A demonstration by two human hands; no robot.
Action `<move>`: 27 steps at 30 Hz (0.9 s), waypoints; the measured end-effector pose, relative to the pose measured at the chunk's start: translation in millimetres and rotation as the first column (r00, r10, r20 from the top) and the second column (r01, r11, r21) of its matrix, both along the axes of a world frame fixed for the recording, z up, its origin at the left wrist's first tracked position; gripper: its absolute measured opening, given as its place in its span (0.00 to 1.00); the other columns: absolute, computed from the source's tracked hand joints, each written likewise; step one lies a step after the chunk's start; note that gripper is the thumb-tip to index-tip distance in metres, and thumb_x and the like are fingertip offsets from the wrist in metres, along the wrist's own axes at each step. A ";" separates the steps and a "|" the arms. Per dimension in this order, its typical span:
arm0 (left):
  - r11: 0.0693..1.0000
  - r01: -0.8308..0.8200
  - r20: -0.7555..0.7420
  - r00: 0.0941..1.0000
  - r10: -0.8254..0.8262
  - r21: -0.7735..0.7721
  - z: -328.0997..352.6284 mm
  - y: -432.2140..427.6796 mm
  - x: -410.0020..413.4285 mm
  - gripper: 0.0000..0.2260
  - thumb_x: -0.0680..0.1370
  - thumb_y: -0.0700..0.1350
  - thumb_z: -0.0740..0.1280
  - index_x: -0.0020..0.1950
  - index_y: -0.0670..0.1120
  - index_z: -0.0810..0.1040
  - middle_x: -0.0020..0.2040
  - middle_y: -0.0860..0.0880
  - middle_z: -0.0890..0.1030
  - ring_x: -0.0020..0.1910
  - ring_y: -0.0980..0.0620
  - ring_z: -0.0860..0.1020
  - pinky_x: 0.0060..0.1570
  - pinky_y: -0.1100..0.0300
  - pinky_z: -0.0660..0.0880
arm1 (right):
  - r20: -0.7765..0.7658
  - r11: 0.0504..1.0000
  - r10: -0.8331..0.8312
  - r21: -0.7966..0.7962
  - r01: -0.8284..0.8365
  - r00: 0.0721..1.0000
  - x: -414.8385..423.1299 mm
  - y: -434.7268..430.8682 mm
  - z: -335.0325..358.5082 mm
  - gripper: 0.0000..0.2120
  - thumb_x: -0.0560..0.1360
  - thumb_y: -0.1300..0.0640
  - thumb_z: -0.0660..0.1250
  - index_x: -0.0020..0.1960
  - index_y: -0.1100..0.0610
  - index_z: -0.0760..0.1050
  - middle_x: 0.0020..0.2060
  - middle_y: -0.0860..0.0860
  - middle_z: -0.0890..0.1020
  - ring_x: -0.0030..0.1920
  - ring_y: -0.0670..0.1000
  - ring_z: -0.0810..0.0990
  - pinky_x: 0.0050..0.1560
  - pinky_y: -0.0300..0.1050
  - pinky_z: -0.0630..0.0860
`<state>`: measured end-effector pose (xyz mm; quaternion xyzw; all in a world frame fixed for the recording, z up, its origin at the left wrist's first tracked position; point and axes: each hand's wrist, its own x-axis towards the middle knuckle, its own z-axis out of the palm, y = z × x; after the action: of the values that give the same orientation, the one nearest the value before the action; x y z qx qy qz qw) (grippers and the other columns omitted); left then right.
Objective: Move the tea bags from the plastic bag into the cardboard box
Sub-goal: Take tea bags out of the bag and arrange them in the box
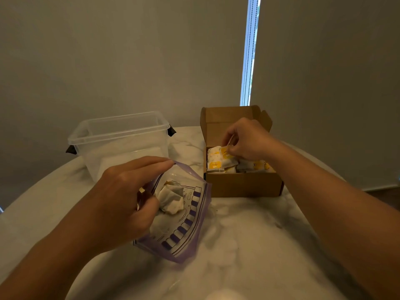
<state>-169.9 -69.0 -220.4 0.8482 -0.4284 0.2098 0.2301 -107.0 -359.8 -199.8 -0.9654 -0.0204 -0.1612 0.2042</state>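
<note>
Right hand point(249, 141) pinches a tea bag point(225, 153) in the box point(244, 184).
Left hand point(121, 198) holds the plastic bag point(190, 230) open, down-left of those fingers point(233, 148).

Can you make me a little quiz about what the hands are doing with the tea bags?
1. Which hand grips the plastic bag? A) left B) right
2. True or false: the cardboard box is closed.
3. Fill in: the right hand pinches a ____ at the box.

Key
1. A, the left hand.
2. False, its lid stands open.
3. tea bag
</note>
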 end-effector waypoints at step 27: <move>0.997 -0.047 0.046 0.998 0.045 0.060 4.3 2.7 0.2 0.25 0.69 0.40 0.65 0.67 0.44 0.77 0.63 0.49 0.79 0.49 0.59 0.76 0.41 0.79 0.71 | 0.029 0.897 0.427 0.114 -0.427 0.904 -102.9 112.2 -41.3 0.09 0.78 0.55 0.68 0.57 0.52 0.81 0.49 0.48 0.84 0.48 0.45 0.81 0.48 0.43 0.81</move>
<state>-169.7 -66.3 -216.1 0.8596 -0.4199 0.2208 0.1898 -210.0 -247.6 -241.2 -0.9233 -0.2223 -0.1152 0.2911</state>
